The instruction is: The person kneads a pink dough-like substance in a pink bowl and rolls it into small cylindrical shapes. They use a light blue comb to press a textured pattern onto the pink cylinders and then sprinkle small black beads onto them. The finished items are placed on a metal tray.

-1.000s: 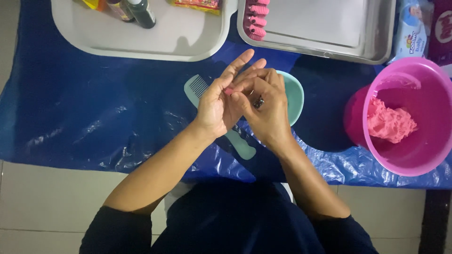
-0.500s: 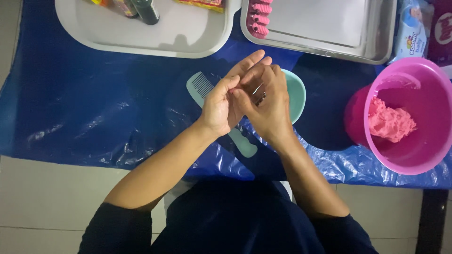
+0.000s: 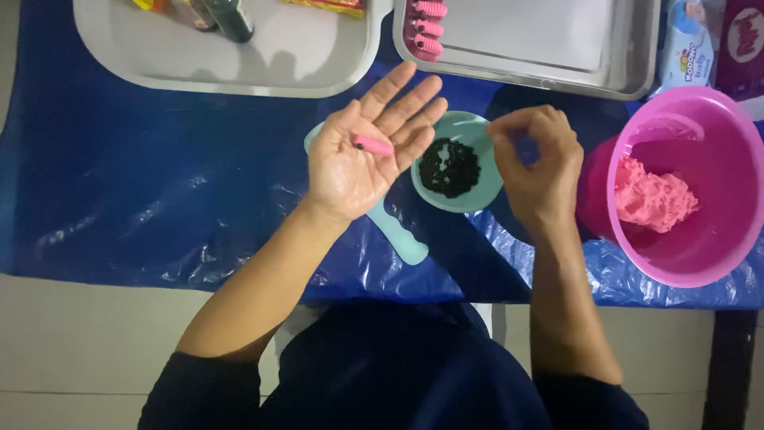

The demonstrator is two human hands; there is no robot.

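Note:
My left hand (image 3: 362,151) is palm up with fingers spread, and a small pink rolled piece of dough (image 3: 372,145) lies across the palm. My right hand (image 3: 537,163) hovers beside it with fingertips pinched together over a small teal bowl (image 3: 477,199) of dark small bits (image 3: 449,167). Whether anything is pinched between those fingers cannot be made out. A teal comb (image 3: 398,235) lies under my left hand on the blue plastic sheet (image 3: 143,183). A pink bucket (image 3: 700,263) at the right holds a lump of pink dough (image 3: 652,195).
A white tray (image 3: 263,64) with bottles sits at the back left. A metal tray (image 3: 557,76) behind the bowl holds several pink ridged rolls (image 3: 426,28) at its left end. A blue and white packet (image 3: 688,44) stands at the back right. The table's front edge runs below the sheet.
My hands were pressed together rolling something; they have now parted. The left palm has opened to show the pink roll, and the right hand has moved right, uncovering the bowl.

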